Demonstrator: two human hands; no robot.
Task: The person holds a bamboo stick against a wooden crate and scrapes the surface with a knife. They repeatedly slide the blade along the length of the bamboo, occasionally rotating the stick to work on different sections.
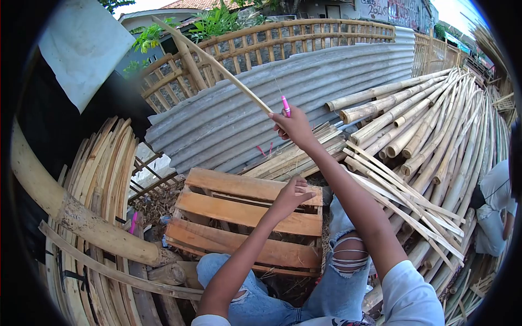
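My right hand (294, 129) is raised in front of the metal sheeting, closed around the lower end of a long bamboo strip (223, 70). The strip slants up and away to the left. In the same fist sits a pink-handled knife (286, 106), its thin blade pointing upward. Lower down, my left hand (288, 200) hovers over the slatted wooden crate (247, 213), fingers loosely curled and apart with nothing in them. The crate stands just beyond my knees.
Split bamboo strips (402, 198) lie across stacked bamboo poles (413, 117) at the right, near another person (493, 204). A thick bamboo pole (103, 231) crosses the left side over bundled slats (100, 168). Corrugated sheeting (244, 103) and a bamboo fence (261, 46) stand ahead.
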